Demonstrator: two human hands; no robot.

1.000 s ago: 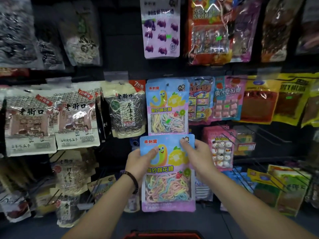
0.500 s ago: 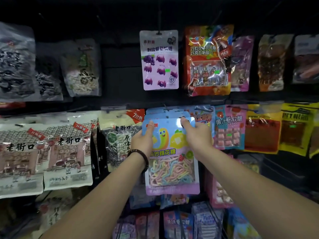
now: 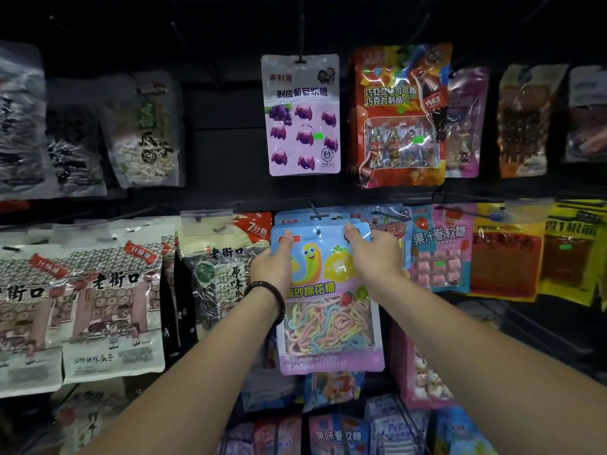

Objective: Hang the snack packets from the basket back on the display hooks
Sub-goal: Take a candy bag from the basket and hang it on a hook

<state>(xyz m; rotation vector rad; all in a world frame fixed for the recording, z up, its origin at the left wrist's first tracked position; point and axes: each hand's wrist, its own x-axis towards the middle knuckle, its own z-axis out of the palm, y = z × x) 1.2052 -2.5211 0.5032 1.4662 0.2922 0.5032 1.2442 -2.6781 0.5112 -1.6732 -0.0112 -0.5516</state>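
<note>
Hanging step underway: left grip (image 3: 274, 267) and right grip (image 3: 374, 254) pinch the candy packet (image 3: 328, 323) by its top corners, raised to the middle-row hook (image 3: 316, 210). Next, likely: line up its hole, slide it on.

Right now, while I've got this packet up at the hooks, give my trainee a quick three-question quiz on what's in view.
1. True or false: only the left hand holds the rainbow candy packet.
2. The purple packet hanging straight above it pictures: A grapes, B noodles, C bottles.
3. Fill in: the dark bracelet sits on the ___ wrist.
Key: 1 false, the right hand grips it too; 2 A; 3 left.
</note>
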